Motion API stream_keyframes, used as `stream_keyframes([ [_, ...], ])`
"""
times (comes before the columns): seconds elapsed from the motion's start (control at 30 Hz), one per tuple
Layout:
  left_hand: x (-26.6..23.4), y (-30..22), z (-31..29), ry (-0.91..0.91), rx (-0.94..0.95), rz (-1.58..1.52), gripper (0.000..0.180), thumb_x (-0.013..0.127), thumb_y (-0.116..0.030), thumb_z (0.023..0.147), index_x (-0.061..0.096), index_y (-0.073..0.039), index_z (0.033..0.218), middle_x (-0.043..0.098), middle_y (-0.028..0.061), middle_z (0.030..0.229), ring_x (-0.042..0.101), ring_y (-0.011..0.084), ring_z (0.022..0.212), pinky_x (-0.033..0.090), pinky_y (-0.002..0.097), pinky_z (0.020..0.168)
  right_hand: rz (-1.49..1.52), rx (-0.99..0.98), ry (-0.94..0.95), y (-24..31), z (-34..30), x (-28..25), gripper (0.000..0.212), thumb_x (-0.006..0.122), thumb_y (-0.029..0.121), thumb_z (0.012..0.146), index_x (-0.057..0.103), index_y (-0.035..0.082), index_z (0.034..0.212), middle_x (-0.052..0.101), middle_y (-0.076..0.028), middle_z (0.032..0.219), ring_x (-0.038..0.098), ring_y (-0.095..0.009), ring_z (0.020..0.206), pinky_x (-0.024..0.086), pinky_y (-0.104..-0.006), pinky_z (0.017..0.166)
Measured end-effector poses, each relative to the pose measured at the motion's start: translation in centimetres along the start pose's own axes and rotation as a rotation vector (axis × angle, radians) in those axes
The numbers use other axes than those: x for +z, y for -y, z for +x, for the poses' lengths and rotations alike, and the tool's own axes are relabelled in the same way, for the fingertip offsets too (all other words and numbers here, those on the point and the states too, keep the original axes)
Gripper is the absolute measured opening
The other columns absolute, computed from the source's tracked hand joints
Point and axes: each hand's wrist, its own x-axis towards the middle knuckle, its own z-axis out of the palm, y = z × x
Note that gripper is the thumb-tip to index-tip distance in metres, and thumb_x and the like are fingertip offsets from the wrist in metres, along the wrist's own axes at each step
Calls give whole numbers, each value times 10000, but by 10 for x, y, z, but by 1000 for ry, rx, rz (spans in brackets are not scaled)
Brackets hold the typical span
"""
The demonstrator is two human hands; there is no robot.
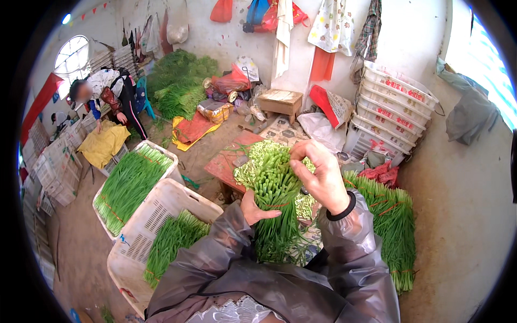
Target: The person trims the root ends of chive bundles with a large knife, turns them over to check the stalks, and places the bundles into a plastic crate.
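A bunch of green chives [276, 185] stands upright in front of me, its pale cut ends up and its leaves hanging down. A thin orange band crosses it. My left hand [256, 210] holds the bunch from the left, thumb across its front and the other fingers mostly hidden. At the upper right of the cut ends, my right hand [322, 175] is closed in a pinch; what lies between thumb and finger is too small to make out. Chopped pale stalk ends [245, 171] are heaped on a low reddish table [232, 156] behind the bunch.
Banded chives [385, 231] are stacked at my right by the wall. Two white crates [186, 194] with chives stand at left. Stacked crates [390, 110], a wooden stool [280, 101] and a chive heap [180, 83] lie beyond. Another person [116, 94] bends over at far left.
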Motion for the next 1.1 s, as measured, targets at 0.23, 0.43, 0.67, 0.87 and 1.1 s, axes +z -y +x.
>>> stream_keyframes([
  [0.23, 0, 1, -2, 35, -19, 39, 757, 851, -10, 681, 468, 33, 1334, 610, 99, 1251, 584, 179, 1142, 443, 347, 1029, -287, -49, 283, 2, 1, -3, 133, 690, 52, 753, 658, 59, 881, 611, -87, 896, 617, -308, 873, 466, -399, 754],
  [0.43, -5, 27, -6, 36, -80, 52, 869, 868, -26, 668, 371, 23, 1379, 559, 111, 1291, 548, 196, 1189, 423, 358, 1049, -525, -130, 371, -6, 2, 2, 98, 668, 74, 728, 649, 78, 824, 533, -82, 835, 576, -281, 810, 406, -400, 702],
  [0.67, -7, 37, -3, 73, -87, 42, 897, 871, -39, 674, 348, 26, 1401, 552, 114, 1308, 536, 191, 1201, 409, 361, 1055, -473, -186, 332, -11, -4, 4, 141, 586, 10, 758, 545, 24, 892, 502, -135, 980, 514, -320, 934, 397, -418, 800],
  [0.87, -18, 41, -5, 26, -58, 53, 929, 887, -72, 667, 339, 32, 1410, 565, 126, 1306, 544, 201, 1198, 402, 358, 1061, -259, -105, -156, -9, -5, -38, 71, 561, -22, 856, 523, 6, 909, 540, -127, 1013, 534, -253, 966, 438, -350, 888],
  [1.1, -26, 39, -1, 11, -41, 53, 847, 861, -30, 673, 404, 8, 1386, 582, 112, 1307, 559, 209, 1194, 405, 356, 1058, 858, 458, -265, -46, -109, -77, 144, 628, 173, 941, 557, 48, 945, 564, 0, 662, 508, -93, 460, 493, -250, 535],
])
